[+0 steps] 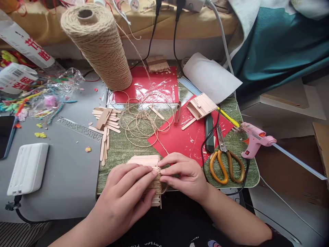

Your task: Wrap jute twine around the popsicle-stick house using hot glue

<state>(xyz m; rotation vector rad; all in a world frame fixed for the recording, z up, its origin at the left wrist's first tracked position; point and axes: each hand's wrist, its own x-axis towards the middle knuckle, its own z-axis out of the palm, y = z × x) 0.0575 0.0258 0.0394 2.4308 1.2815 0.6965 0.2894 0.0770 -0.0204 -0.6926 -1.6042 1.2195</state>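
My left hand and my right hand both hold a flat panel of popsicle sticks at the front edge of the green mat. Jute twine is wrapped around the panel's right end, under my fingertips. My right hand pinches the twine there. The strand runs up through loose coils on the mat to a big twine cone lying tilted at the back left.
Loose popsicle sticks lie left of the coils. Red paper holds a small stick house piece. Orange-handled scissors and a pink glue gun sit at the right. A white power bank and a phone lie at the left.
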